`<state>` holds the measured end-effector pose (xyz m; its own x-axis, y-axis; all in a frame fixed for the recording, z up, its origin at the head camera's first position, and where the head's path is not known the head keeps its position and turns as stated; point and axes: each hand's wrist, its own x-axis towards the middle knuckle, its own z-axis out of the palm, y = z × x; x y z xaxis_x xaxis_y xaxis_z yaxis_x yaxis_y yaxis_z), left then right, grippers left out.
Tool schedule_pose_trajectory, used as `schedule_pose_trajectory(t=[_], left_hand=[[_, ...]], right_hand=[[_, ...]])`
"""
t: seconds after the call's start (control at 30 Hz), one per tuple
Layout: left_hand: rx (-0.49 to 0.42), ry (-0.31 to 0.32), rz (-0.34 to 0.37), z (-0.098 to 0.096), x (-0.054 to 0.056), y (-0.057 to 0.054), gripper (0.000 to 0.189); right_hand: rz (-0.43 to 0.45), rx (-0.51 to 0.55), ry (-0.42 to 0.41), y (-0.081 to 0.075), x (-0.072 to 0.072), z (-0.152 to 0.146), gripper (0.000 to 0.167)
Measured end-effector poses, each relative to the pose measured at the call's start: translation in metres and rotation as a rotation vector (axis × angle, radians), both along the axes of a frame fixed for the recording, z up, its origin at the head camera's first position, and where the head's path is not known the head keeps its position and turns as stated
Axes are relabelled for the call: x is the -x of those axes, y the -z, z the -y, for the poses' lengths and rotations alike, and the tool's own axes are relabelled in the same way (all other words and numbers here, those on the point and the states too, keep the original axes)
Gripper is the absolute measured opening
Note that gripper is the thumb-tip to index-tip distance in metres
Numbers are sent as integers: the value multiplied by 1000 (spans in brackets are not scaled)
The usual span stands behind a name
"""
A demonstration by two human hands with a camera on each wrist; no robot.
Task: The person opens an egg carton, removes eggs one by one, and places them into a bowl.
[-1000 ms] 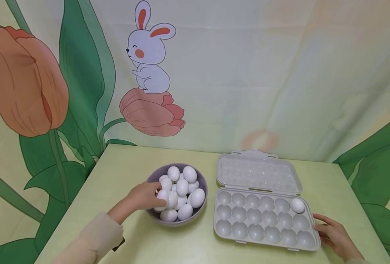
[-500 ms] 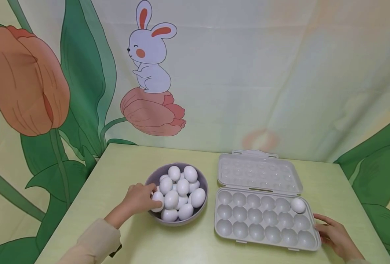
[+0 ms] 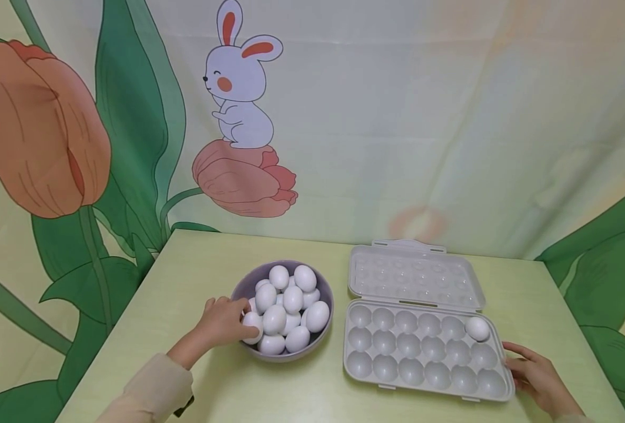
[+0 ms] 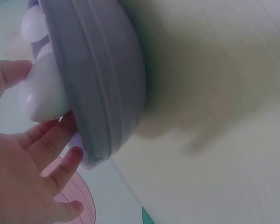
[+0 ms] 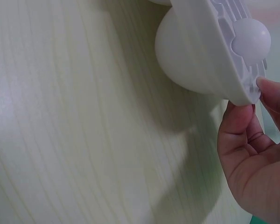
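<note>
A round grey-purple bowl (image 3: 297,356) stands left of centre, heaped with white eggs (image 3: 293,300). At its left rim my left hand (image 3: 221,322) holds an egg (image 3: 251,329) between thumb and fingers. The left wrist view shows this egg (image 4: 44,91) against the inside of the rim. To the right lies an open grey egg tray (image 3: 423,385) with a single egg (image 3: 477,329) in the far right hollow. My right hand (image 3: 537,376) grips the tray's right end, thumb on top and fingers under the edge in the right wrist view.
The tray's lid (image 3: 415,276) lies folded back toward the wall. A pale yellow table (image 3: 291,393) bears everything. Behind it hangs a cloth backdrop (image 3: 375,129) printed with a rabbit and tulips.
My left hand has drawn back slightly left and down to the bowl's left rim, and the egg it holds has shifted the same way. The right hand stays on the tray.
</note>
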<state>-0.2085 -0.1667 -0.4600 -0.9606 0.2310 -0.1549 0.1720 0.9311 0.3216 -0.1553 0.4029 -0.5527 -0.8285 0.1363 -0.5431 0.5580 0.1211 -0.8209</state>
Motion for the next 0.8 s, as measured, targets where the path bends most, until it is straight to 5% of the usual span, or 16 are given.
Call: schedule_pose_trajectory(t=[0.8], left_hand=[[2, -20, 9, 3, 5, 18, 27]], right_hand=[[-11, 9, 2, 0, -1, 0, 28]])
